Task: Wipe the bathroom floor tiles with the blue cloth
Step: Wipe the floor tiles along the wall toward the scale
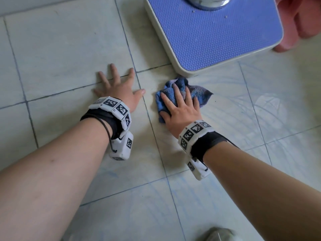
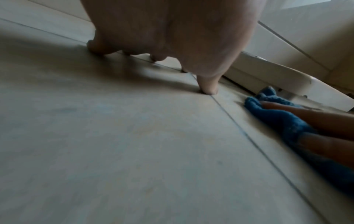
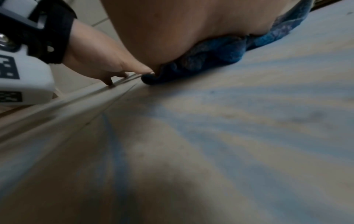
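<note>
A crumpled blue cloth (image 1: 199, 93) lies on the pale floor tiles (image 1: 69, 49), just in front of a scale's near corner. My right hand (image 1: 180, 105) lies flat on top of the cloth with straight, spread fingers and presses it to the floor. The left wrist view shows the cloth (image 2: 283, 121) under those fingers, and the right wrist view shows the cloth (image 3: 220, 56) squashed beneath my palm. My left hand (image 1: 119, 87) rests flat on the tiles to the cloth's left, fingers spread, holding nothing; in the left wrist view, my left hand (image 2: 172, 37) props on its fingertips.
A bathroom scale (image 1: 213, 32) with a blue textured top and white rim stands just beyond the cloth, something metallic on it. A pink object (image 1: 298, 21) sits at the top right. Faint bluish wipe streaks (image 1: 234, 110) mark the tiles on the right.
</note>
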Action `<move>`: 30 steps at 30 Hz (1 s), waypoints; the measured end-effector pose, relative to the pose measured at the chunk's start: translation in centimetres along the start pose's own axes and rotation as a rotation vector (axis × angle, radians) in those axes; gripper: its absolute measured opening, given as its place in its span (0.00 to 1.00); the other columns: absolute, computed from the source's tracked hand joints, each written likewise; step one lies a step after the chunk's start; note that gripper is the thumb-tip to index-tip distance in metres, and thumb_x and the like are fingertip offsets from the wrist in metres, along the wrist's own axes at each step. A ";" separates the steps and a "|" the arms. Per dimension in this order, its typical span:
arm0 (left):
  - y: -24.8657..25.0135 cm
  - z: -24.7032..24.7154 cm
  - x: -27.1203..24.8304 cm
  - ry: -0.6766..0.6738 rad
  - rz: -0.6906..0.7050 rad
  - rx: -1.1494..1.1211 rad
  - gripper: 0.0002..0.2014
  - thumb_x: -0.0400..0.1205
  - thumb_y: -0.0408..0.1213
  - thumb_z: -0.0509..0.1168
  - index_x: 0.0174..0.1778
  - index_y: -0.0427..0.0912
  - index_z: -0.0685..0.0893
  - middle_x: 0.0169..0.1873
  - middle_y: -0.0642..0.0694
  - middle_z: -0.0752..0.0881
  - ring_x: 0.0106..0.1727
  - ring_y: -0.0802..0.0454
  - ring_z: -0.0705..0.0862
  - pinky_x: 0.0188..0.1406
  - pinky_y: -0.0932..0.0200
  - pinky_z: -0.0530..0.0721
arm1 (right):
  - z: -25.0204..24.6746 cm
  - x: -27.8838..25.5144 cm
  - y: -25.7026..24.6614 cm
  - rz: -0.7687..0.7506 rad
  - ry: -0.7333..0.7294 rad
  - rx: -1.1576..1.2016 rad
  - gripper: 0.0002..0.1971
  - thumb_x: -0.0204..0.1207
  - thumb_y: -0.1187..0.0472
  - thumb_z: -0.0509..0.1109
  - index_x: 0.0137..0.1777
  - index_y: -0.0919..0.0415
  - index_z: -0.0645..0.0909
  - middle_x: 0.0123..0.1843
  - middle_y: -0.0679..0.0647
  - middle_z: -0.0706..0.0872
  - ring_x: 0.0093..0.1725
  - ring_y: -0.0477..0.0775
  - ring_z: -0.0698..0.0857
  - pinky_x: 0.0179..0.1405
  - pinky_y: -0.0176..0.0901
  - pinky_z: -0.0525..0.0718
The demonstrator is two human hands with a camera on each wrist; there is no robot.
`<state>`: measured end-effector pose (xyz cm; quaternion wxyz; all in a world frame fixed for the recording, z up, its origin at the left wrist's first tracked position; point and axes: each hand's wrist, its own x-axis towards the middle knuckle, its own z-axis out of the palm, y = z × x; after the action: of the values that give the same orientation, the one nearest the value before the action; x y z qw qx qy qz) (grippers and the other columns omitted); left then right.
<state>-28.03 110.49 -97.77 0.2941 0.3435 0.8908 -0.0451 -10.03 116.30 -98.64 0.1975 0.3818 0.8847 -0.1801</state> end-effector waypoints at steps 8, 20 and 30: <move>0.6 -0.1 0.7 -0.009 0.057 0.017 0.37 0.84 0.65 0.55 0.86 0.64 0.47 0.86 0.45 0.32 0.85 0.31 0.32 0.77 0.18 0.45 | -1.0 -0.5 5.4 0.308 0.071 0.120 0.31 0.84 0.38 0.49 0.85 0.36 0.45 0.88 0.48 0.37 0.86 0.61 0.38 0.83 0.65 0.40; -0.6 -0.9 1.4 -0.039 0.154 0.059 0.34 0.86 0.63 0.54 0.86 0.66 0.46 0.86 0.47 0.32 0.85 0.34 0.31 0.78 0.21 0.43 | -1.4 0.4 3.0 0.517 0.095 0.251 0.31 0.85 0.40 0.51 0.86 0.38 0.45 0.88 0.52 0.36 0.85 0.65 0.37 0.82 0.66 0.41; -5.3 -1.9 2.4 -0.003 0.229 0.081 0.34 0.86 0.62 0.55 0.86 0.65 0.49 0.87 0.48 0.33 0.86 0.41 0.32 0.80 0.23 0.41 | 1.1 -0.2 -6.9 0.259 0.027 0.133 0.32 0.85 0.40 0.51 0.86 0.39 0.43 0.87 0.54 0.33 0.84 0.70 0.36 0.81 0.69 0.40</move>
<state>-33.73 108.37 -98.19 0.2847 0.4546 0.8426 -0.0478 -14.80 111.22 -98.29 0.1814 0.5074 0.8168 -0.2064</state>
